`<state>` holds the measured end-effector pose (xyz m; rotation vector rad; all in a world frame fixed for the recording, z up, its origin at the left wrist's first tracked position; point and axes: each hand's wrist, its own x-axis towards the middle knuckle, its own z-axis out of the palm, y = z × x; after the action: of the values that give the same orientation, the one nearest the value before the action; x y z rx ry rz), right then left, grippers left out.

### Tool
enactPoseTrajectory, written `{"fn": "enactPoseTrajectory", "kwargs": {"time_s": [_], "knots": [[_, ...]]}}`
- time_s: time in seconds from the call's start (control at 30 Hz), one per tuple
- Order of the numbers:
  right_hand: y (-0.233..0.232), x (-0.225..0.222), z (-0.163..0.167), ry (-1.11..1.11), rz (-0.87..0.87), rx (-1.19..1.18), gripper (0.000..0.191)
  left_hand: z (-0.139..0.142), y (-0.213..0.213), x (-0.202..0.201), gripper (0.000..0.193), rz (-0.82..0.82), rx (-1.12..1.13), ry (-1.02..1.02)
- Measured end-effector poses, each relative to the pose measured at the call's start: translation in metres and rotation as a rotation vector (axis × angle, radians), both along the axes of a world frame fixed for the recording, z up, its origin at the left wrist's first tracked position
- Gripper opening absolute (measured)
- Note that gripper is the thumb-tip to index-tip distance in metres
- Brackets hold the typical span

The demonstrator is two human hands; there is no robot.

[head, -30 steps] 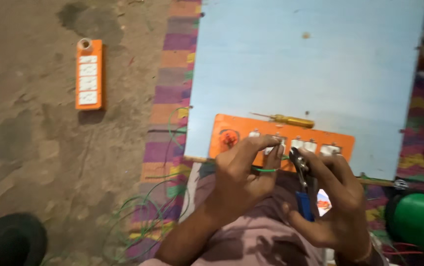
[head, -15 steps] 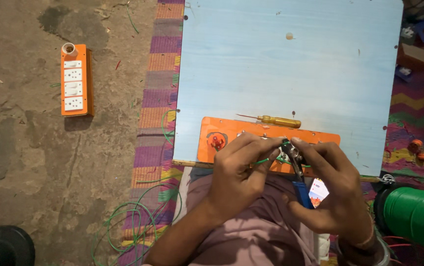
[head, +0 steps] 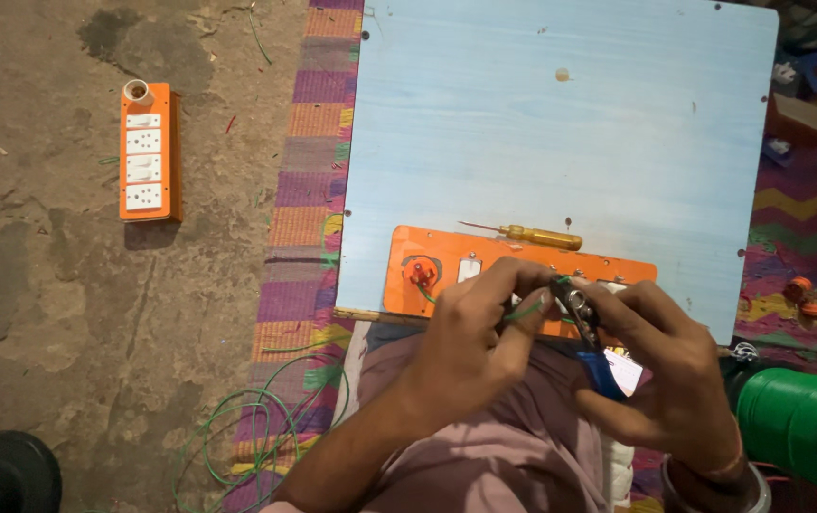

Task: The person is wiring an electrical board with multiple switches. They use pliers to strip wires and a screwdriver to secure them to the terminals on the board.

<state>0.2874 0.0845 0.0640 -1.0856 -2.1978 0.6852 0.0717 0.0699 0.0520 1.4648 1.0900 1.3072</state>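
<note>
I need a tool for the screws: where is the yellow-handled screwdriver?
The yellow-handled screwdriver lies on the pale blue board, just beyond the far edge of the orange switch panel.

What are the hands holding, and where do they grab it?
The right hand holds pliers by their blue handles. The left hand pinches a thin green wire between its fingers, close to the pliers' tip, over the orange switch board.

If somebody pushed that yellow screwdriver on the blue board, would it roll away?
Probably a little. The screwdriver has a rounded amber handle and a thin shaft and lies flat on the smooth blue board, so a sideways push would likely roll it. It lies close to the orange switch panel, which might stop it. It looks light and stiff.
</note>
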Motion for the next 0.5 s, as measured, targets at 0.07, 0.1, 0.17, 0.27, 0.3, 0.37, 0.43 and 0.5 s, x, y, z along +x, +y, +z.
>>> {"fn": "enactPoseTrajectory", "kwargs": {"time_s": [0.07,0.1,0.17,0.27,0.3,0.37,0.43,0.5], "knots": [[-0.001,0.001,-0.004,0.006,-0.059,-0.109,0.085,-0.001,0.001,-0.001,0.012,-0.07,-0.1,-0.013],[-0.002,0.002,-0.005,0.029,-0.068,-0.17,0.086,-0.003,0.002,-0.001,0.015,-0.098,-0.069,-0.031],[-0.003,0.004,-0.009,0.078,-0.087,-0.294,0.087,-0.005,0.005,-0.002,0.025,-0.159,-0.008,-0.064],[-0.005,0.009,-0.015,0.247,0.051,-0.294,0.071,-0.009,0.009,-0.002,0.03,-0.207,-0.095,-0.079],[-0.005,0.01,-0.018,0.281,0.063,-0.31,0.069,-0.01,0.009,-0.001,0.03,-0.19,-0.1,-0.074],[-0.008,0.013,-0.025,0.35,0.089,-0.346,0.066,-0.011,0.009,0.001,0.032,-0.152,-0.114,-0.067],[-0.01,0.012,-0.032,0.307,-0.025,-0.302,0.072,-0.01,0.01,0.004,0.032,-0.122,-0.143,-0.045],[-0.012,0.007,-0.034,0.307,-0.1,-0.235,0.074,-0.009,0.012,0.006,0.038,-0.056,-0.164,0.002]]}}
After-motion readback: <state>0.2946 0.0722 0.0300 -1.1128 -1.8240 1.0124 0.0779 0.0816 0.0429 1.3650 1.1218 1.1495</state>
